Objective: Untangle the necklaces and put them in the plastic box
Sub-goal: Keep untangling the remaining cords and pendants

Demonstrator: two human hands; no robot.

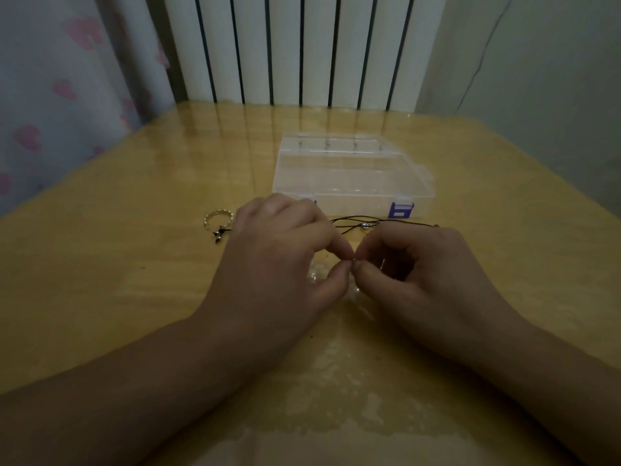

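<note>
At the left of the tabletop [134, 264], a ring [217, 219] with a small dark charm lies just beside the left hand [279, 250]. That hand is curled, thumb and forefinger pinched together; the right hand [413, 264] mirrors it, and their fingertips [346, 260] meet — presumably on a fine strand, too small to make out. Behind both hands a black cord [379, 222] with a bead runs rightward, passing just past the right knuckles. Judging by its slack line, the cord is light, limp and prone to snagging — best taken near a knot, not tugged. The box [349, 169] sits behind, lid closed, nothing visible inside.
</note>
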